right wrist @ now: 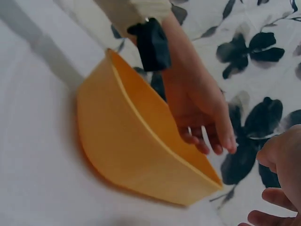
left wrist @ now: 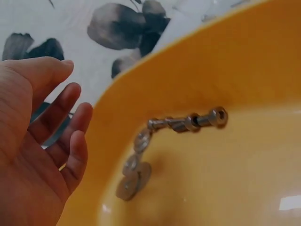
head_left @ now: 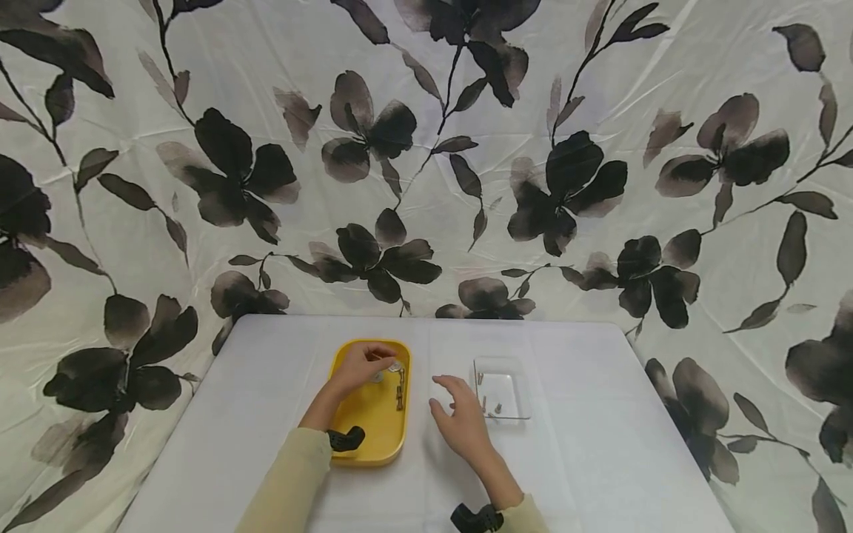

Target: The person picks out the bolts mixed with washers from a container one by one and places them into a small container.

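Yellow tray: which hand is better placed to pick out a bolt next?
Probably the left hand: it hovers over the yellow tray near the bolts, seemingly holding nothing. The right hand is outside the tray, by the clear box.

No readable text, no labels, no brands, numbers or signs

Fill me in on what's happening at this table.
A person is working with small metal parts, bare-handed. The left hand is over the yellow tray, fingers relaxed and nothing visible in them, near a row of screws and round metal discs in that tray. The right hand hovers between the yellow tray and the clear tray, holding nothing visible. A few small metal pieces lie in the clear tray.
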`<state>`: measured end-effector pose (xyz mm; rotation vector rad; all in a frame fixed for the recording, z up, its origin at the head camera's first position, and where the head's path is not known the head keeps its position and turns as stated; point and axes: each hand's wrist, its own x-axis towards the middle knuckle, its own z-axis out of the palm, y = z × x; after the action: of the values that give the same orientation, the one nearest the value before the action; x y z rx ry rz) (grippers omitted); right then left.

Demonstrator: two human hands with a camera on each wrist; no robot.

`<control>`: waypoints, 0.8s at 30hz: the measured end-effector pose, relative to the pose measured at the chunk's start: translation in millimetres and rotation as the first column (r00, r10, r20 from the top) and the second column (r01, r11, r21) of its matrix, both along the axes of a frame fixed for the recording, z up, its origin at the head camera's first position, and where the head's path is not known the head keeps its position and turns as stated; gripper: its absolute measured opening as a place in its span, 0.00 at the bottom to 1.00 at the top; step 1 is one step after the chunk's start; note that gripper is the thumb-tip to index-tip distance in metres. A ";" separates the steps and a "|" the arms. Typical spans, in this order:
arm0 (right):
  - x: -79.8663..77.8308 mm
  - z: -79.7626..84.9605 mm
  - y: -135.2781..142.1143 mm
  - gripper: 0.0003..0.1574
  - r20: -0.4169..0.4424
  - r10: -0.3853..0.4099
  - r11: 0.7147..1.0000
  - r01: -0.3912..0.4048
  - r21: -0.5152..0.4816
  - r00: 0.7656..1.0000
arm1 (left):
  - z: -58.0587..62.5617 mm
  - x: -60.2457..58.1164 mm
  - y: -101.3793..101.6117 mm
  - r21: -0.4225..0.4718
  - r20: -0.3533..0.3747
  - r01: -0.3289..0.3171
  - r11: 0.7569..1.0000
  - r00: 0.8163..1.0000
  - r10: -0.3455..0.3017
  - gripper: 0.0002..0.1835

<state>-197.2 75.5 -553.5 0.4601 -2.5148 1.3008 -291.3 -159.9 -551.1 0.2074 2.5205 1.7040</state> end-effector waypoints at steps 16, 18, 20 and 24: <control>11.2 -33.9 -42.3 0.34 0.214 0.082 0.993 -0.062 -0.101 0.973 | -42.0 -30.1 -6.6 -0.094 0.052 0.064 0.994 0.997 -0.059 0.08; 13.3 -37.9 -43.7 0.36 0.248 0.087 0.991 -0.058 -0.123 0.965 | -45.9 -33.1 -6.2 -0.118 0.036 0.091 0.989 0.995 -0.088 0.08; 15.2 -40.8 -44.9 0.37 0.269 0.093 0.988 -0.056 -0.142 0.959 | -49.1 -35.8 -5.8 -0.140 0.016 0.109 0.984 0.994 -0.108 0.08; 18.4 -43.2 -47.3 0.37 0.296 0.120 0.983 -0.071 -0.172 0.947 | -52.2 -39.7 -5.7 -0.167 0.009 0.140 0.976 0.990 -0.141 0.07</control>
<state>-178.8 28.2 -596.7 0.3738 -2.6289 1.7142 -331.0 -165.6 -603.2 0.3650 2.5653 1.4342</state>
